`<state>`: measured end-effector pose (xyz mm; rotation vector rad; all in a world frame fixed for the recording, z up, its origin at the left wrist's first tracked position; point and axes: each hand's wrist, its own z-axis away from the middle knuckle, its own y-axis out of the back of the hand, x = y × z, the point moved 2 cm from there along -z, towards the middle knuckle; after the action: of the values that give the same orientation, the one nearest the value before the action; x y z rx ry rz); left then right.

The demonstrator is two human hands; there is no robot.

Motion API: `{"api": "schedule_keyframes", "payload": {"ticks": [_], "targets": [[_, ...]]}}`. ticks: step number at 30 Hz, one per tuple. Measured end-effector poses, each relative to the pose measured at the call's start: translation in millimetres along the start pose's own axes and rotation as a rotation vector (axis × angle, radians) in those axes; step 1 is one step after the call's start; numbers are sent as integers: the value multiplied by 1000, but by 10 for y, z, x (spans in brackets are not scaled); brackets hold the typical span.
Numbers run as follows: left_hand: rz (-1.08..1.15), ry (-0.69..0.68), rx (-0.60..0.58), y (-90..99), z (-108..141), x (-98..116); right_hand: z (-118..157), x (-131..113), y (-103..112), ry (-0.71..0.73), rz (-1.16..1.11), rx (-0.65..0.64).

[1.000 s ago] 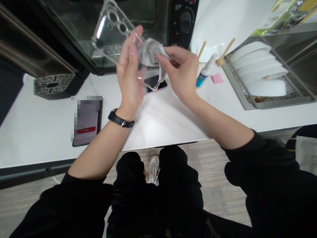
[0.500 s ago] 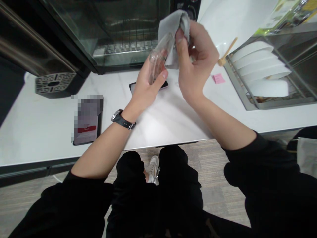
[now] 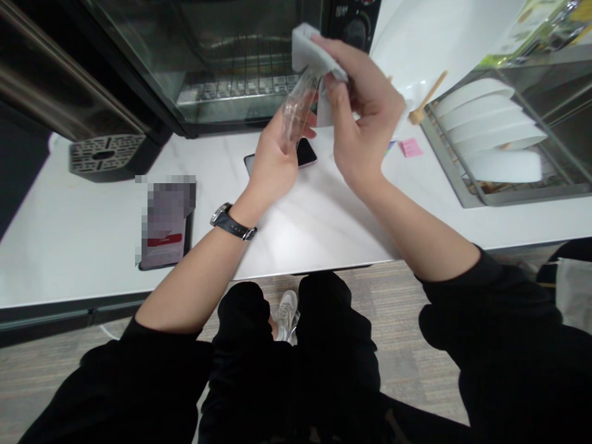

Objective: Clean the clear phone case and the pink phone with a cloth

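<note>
From my remote seat, all the action is in the two hands, raised over the table (image 3: 83,246) just in front of the toaster oven (image 3: 231,68). My left hand (image 3: 272,166) is half open, palm turned up, with a clear phone case (image 3: 298,108) standing nearly edge-on and slightly tilted against its fingers. The picture is poor enough there that I can't say exactly which fingertips carry the case, but it seems well supported. My right hand (image 3: 365,111) is almost closed, pinching a pale cloth (image 3: 308,46) folded over the upper end of the case, directly before the oven's glass door.

It looks like a sound hold to me: one hand steadies the plastic while the other does the pressing, and the fold keeps bare fingers off the clear surface. I'd keep the pinch light, though, since a thin case can flex, and work along the edge in short passes.

Below the hands and in front of the oven, a phone (image 3: 305,152) lies flat on the table; a second, blurred phone (image 3: 166,228) lies further left. To the oven's right, there's a dish rack (image 3: 446,161) and a pink sticky note (image 3: 411,147) — both well clear of the hands.
</note>
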<state>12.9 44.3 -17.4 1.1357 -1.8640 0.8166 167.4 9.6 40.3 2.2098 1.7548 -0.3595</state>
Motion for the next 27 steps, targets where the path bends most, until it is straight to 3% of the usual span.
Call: {"api": "schedule_keyframes", "payload": {"ticks": [6, 11, 16, 21, 27], "targets": [[-73, 1, 54, 14, -1, -133, 37, -89, -51, 127, -15, -209], [-143, 49, 119, 23, 58, -71, 61, -21, -49, -62, 162, -350], [-127, -15, 55, -46, 38, 20, 40, -109, -46, 117, -5, -286], [-29, -73, 30, -65, 26, -8, 27, -85, -30, 5, 54, -116], [-56, 23, 77, -109, 57, 87, 30, -55, -39, -6, 69, -102]]}}
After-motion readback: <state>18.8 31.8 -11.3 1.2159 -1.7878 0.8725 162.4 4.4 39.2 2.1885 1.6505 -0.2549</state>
